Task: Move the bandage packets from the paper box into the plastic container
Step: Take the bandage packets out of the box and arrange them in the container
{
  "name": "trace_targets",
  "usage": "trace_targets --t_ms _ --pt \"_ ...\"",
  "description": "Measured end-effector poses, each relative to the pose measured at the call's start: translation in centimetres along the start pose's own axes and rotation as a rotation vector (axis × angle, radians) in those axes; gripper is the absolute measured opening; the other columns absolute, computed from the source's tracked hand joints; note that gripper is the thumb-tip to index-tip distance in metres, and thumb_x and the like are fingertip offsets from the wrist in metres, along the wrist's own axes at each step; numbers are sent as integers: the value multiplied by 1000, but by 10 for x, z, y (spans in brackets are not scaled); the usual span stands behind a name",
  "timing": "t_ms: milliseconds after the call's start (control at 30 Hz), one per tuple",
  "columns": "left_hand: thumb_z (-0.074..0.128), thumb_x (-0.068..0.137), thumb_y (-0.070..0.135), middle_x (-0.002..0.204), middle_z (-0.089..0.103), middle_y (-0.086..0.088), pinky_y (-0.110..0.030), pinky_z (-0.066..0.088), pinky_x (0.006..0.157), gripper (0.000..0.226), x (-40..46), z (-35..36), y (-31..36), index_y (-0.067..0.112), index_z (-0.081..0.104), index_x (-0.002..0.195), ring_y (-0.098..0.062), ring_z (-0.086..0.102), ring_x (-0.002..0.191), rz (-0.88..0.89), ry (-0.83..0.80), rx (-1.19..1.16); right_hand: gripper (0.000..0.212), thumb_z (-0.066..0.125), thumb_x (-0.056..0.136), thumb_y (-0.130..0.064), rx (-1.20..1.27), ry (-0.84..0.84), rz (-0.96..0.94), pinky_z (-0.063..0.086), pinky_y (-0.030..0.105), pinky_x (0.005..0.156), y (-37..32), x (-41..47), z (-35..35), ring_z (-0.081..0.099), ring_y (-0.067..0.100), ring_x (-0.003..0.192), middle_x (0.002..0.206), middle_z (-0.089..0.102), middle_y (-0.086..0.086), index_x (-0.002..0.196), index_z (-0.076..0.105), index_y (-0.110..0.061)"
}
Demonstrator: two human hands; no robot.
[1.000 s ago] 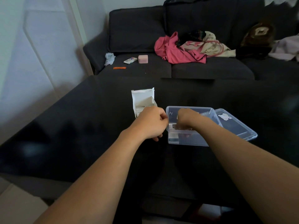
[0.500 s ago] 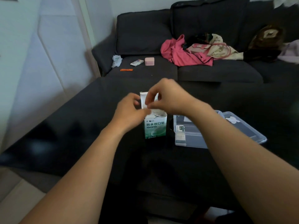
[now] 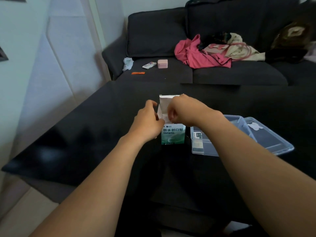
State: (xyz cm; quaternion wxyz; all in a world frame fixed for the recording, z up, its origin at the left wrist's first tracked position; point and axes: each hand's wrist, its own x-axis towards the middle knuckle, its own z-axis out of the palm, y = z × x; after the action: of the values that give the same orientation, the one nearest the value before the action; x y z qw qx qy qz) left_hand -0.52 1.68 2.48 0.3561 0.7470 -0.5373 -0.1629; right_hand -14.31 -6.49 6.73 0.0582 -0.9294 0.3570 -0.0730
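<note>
- Both hands are working at the open top of the paper box (image 3: 173,135): the left hand (image 3: 147,124) is curling against the box's left side, steadying it, while the right hand (image 3: 183,111) is pinching something white at the mouth, probably a bandage packet, though I cannot tell.
- Black table (image 3: 85,134) is carrying everything.
- Plastic container (image 3: 201,149) is sitting just right of the box, lid off, already holding packets (image 3: 198,144).

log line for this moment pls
left hand steadies paper box | right hand at box top | plastic container open
</note>
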Motion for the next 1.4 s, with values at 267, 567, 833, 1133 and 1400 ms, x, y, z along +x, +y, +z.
trace_targets --t_ms 267,567,833,1133,1400 --pt "67 91 18 111 64 -1 -44 64 60 40 0 2 3 31 42 120 -24 73 79 16 -27 17 27 74 77 -6 48 -38 43 61 40 70 8 2 1 68 22 71 75 67 -2 61 65 -26" --pt "64 93 14 98 66 0 -46 63 61 37 -3 2 7 27 44 121 -24 75 67 17 -23 -3 20 77 80 -13 52 65 27 53 31 64 3 -4 -2 65 20 75 83 64 -3 71 69 -29" --pt "69 93 35 91 57 5 -52 60 71 50 1 0 3 26 39 132 -22 66 79 114 72 -27 21 75 85 -18 114 76 26 56 38 71 14 -5 -6 66 19 76 85 65 -1 73 62 -28" --pt "73 92 28 102 41 2 -30 47 77 35 3 0 11 27 60 125 -9 49 75 292 138 40 5 76 85 -11 206 255 -46 50 26 72 19 -11 -28 64 15 79 83 70 0 83 72 -14" --pt "62 100 30 103 39 0 -22 35 82 7 3 0 22 25 67 99 -17 46 98 264 94 -13 3 76 85 -10 332 359 -47 42 7 61 21 -17 -45 63 6 69 78 72 0 86 74 -11"
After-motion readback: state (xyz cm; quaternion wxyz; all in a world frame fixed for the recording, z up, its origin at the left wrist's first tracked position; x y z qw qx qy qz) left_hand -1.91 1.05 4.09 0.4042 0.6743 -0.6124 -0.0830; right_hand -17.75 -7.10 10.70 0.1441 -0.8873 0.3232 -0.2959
